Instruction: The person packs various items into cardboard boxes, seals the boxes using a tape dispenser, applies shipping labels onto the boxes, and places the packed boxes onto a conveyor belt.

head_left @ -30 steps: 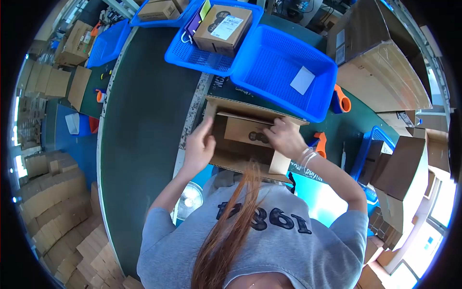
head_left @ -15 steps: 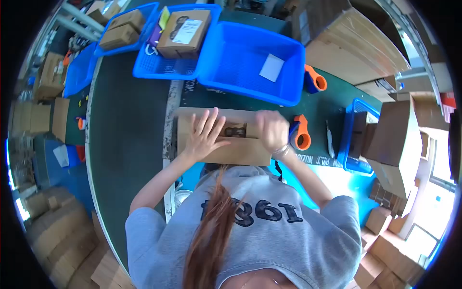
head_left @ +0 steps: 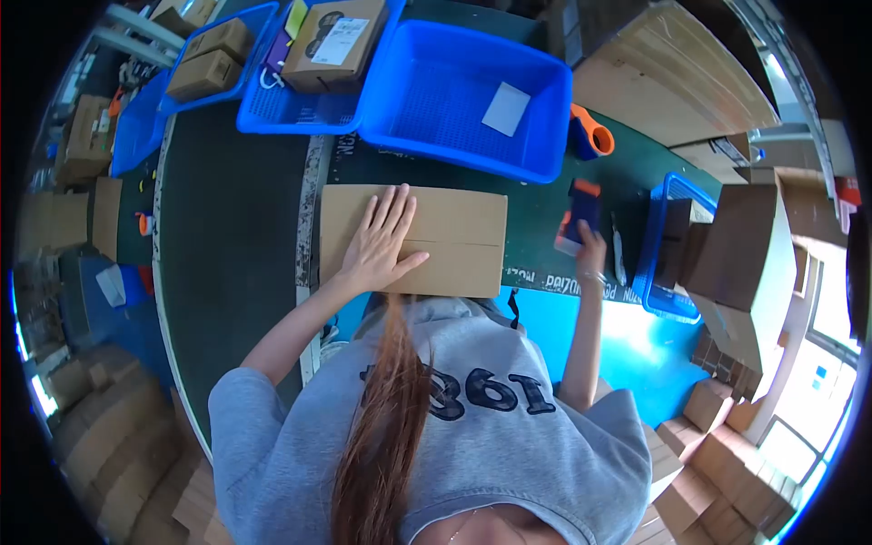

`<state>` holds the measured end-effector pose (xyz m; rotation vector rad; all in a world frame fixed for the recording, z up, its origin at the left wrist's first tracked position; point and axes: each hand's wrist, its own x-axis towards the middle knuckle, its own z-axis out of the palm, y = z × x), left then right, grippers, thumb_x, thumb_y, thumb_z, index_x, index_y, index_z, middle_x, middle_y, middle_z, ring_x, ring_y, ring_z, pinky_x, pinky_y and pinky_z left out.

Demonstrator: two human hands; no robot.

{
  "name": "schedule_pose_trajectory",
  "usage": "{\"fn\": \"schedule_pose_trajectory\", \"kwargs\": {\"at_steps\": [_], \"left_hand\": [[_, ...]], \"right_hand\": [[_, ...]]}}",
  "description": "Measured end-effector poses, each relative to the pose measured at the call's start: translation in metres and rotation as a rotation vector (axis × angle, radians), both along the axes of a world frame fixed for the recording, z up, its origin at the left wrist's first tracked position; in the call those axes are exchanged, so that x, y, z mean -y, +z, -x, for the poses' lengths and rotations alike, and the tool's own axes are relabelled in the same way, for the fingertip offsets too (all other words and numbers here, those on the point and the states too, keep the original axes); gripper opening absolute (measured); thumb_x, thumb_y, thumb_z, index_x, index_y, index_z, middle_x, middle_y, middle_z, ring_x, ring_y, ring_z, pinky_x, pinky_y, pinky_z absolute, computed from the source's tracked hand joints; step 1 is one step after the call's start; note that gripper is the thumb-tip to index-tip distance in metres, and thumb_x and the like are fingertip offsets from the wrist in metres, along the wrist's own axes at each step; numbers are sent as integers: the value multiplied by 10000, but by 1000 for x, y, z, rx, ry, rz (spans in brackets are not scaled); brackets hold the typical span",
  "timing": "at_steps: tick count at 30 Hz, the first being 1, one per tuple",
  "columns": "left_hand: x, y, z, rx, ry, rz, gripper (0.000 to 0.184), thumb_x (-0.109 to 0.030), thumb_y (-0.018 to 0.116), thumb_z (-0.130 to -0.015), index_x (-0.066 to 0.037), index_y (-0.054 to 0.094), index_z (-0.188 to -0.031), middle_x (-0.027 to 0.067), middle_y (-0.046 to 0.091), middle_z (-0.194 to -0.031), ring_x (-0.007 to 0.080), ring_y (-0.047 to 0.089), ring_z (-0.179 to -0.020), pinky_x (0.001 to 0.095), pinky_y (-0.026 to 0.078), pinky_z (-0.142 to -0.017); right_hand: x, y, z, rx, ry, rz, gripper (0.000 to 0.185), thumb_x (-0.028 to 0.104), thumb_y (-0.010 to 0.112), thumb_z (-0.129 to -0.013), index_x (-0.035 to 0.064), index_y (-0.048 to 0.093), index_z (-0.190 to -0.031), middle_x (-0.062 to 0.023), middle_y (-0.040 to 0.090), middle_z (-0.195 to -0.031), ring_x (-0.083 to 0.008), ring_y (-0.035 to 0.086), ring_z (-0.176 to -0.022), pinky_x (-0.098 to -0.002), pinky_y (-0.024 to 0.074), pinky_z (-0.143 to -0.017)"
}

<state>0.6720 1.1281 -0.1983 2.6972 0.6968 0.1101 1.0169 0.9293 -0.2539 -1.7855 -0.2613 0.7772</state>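
A brown cardboard box lies in front of me with its top flaps folded together, and a thin seam runs across it. My left hand rests flat on the left half of that box, fingers stretched out and the thumb spread. To the right of the box, my right hand has its fingers closed on an orange and dark blue tape dispenser, which is blurred and tilted. What lies inside the box is hidden under the flaps.
Beyond the box stands a blue basket with a white paper in it. Another tape dispenser sits at its right. A knife-like tool lies near a blue basket at right. Further left, a blue basket holds a labelled carton.
The box's flaps have come down and now cover the opening. My right hand has left the box, moved right and taken hold of the nearer tape dispenser. My left hand stays on the box.
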Motion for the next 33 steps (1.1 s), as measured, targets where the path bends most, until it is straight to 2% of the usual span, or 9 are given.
{"fn": "schedule_pose_trajectory", "kwargs": {"at_steps": [3, 7, 11, 16, 19, 23, 26, 29, 33], "left_hand": [[-4, 5, 5, 35, 8, 43, 767, -401, 532, -871, 48, 251, -1426, 207, 183, -1513, 331, 122, -1417, 452, 85, -1146], [-4, 19, 12, 189, 2, 120, 726, -347, 567, -859, 56, 304, -1402, 224, 312, -1460, 335, 267, -1376, 431, 195, -1132], [4, 50, 29, 412, 455, 1420, 587, -231, 608, -837, 43, 434, -1326, 195, 534, -1276, 287, 516, -1189, 376, 386, -1034], [15, 41, 35, 824, 804, 1992, 391, -140, 605, -836, 16, 556, -1191, 147, 633, -1066, 206, 624, -987, 300, 489, -905], [24, 26, 52, 867, 994, 1821, 281, -105, 611, -834, 38, 612, -1076, 130, 658, -948, 185, 653, -881, 261, 528, -794], [-21, 36, 154, 691, 1327, 995, 210, -123, 640, -814, 10, 682, -972, 108, 684, -778, 161, 664, -721, 213, 512, -670], [-24, -35, 183, 664, 1371, 950, 257, -125, 668, -795, 0, 683, -1018, 93, 688, -748, 165, 655, -678, 218, 499, -674], [11, -70, 111, 550, 1167, 729, 419, -160, 715, -746, -32, 606, -1130, 113, 612, -936, 209, 598, -829, 267, 463, -771], [5, -10, 101, 281, 609, 219, 670, -206, 778, -681, -75, 505, -1279, 139, 510, -1187, 267, 523, -1030, 334, 416, -900]], "right_hand": [[-24, 88, 25, -363, 135, -471, 250, 184, 692, -773, -31, 642, -892, -93, 643, -738, -137, 561, -549, -223, 459, -551], [-76, 95, 108, -10, 649, -184, 315, 237, 740, -772, -10, 619, -621, -29, 574, -554, -102, 484, -455, -226, 438, -473], [-87, 97, 120, -62, 753, -64, 420, 350, 754, -771, -15, 628, -605, -35, 567, -523, -69, 444, -418, -198, 391, -419], [-93, 104, 124, -6, 916, -131, 389, 299, 739, -795, -7, 627, -583, -34, 561, -512, -68, 455, -428, -204, 382, -414], [-107, 113, 145, 36, 1049, -77, 412, 328, 739, -787, -18, 630, -591, -47, 571, -515, -88, 474, -421, -213, 397, -420], [-119, 128, 162, 186, 1179, 46, 453, 375, 734, -776, -33, 636, -606, -63, 583, -519, -121, 495, -411, -227, 415, -429], [-125, 131, 160, 493, 1197, 260, 501, 428, 718, -770, -46, 644, -626, -74, 588, -521, -156, 500, -403, -240, 425, -436], [-128, 129, 164, 519, 1210, 287, 524, 454, 704, -769, -51, 648, -638, -81, 591, -527, -170, 507, -410, -250, 436, -451], [-136, 137, 166, 537, 1213, 327, 548, 476, 690, -771, -58, 653, -653, -90, 599, -541, -185, 518, -422, -262, 450, -473]]}}
